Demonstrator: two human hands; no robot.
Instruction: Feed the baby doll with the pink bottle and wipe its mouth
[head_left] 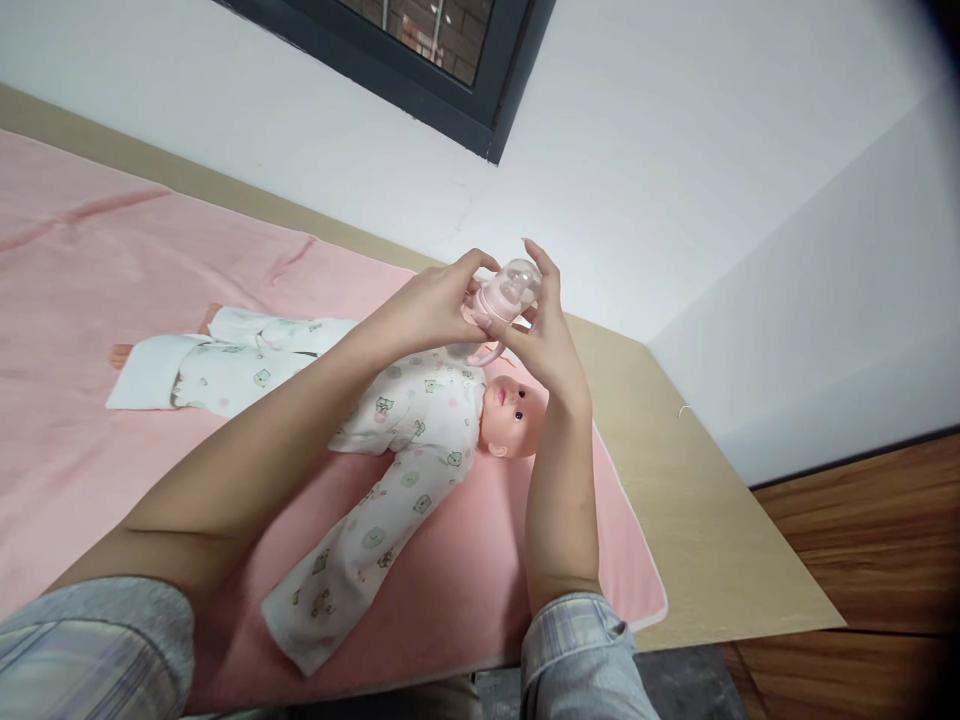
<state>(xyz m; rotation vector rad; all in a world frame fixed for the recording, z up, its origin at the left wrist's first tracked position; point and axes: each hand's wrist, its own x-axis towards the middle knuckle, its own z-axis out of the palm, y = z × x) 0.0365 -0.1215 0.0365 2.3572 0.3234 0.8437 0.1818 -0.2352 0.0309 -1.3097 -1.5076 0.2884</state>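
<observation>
A pink baby bottle (504,297) with a clear domed cap is held up above a doll. My left hand (429,305) is wrapped round the bottle's body and pink collar. My right hand (546,330) pinches the collar just under the clear cap, fingers curled round it. Below both hands lies a baby doll (420,415) on its back in a white printed sleepsuit, head toward the right, one sleeve stretched toward me. The doll rests on a pink blanket (90,280).
The blanket covers most of a beige table (697,500) set against a white wall (675,150). A dark window frame (420,70) is above. The table's right edge meets a wooden floor (862,560).
</observation>
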